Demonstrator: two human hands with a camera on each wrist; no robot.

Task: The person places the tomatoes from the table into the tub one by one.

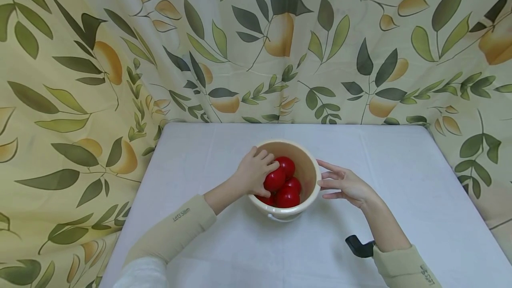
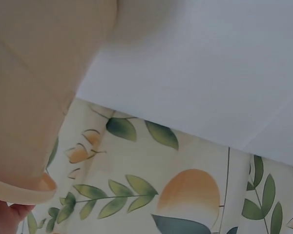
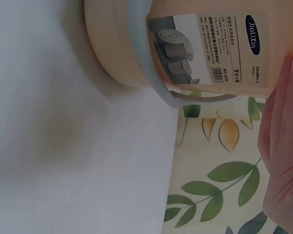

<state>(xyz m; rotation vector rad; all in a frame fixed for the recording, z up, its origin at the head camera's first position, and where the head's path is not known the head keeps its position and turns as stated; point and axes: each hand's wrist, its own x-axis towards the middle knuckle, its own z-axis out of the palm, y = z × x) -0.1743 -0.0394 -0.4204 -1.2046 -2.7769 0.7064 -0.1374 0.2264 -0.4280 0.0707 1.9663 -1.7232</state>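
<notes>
A cream plastic bucket (image 1: 311, 177) stands upright on the table. In it lie several glossy, round red things that look like apples (image 1: 288, 197). My left hand (image 1: 256, 174) reaches over the bucket's left rim and grips one red apple (image 1: 274, 180), fingers across its top and thumb on the near side. My right hand (image 1: 346, 186) is at the bucket's right side, its fingers extended and touching the wall near the rim. In the right wrist view the straight fingers (image 3: 278, 112) lie along the wall beside a printed label (image 3: 210, 48).
The bucket's pale handle (image 1: 282, 219) hangs down at its near side. A white cloth covers the table (image 1: 208, 154). Behind and to the left hangs a leaf-and-fruit patterned curtain (image 1: 248, 92). A black device (image 1: 360, 247) is attached at the right wrist.
</notes>
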